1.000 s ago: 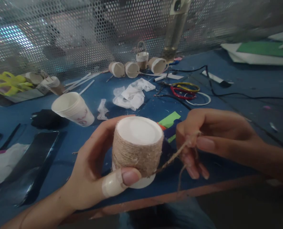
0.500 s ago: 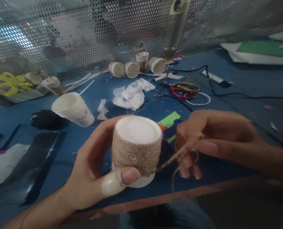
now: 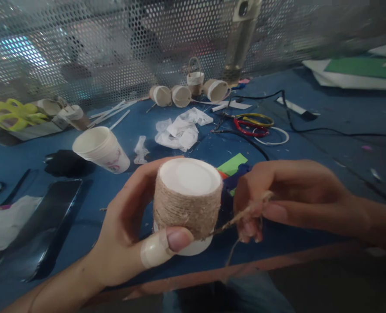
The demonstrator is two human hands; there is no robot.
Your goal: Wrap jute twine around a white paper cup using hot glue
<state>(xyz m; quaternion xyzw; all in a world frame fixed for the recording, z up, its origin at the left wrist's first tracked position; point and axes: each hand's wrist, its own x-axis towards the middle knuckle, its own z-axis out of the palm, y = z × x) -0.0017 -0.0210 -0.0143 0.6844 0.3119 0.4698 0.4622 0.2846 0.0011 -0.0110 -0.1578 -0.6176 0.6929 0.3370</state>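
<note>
Open blue tabletop [image 3: 329, 152] at right; paper cup [image 3: 100, 150], crumpled paper [image 3: 179, 129], phone [image 3: 46, 221] at left.

White cup [image 3: 189, 177] wrapped tan twine [image 3: 186, 211]; blue table [image 3: 310, 143]; yellow scissors [image 3: 12, 114].

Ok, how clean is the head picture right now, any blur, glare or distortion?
Head view: the twine-wrapped cup in the left hand is fairly sharp; the right hand pinching the twine strand is slightly soft; the mesh screen behind glares bright at upper left; the upper right corner smears.
</note>
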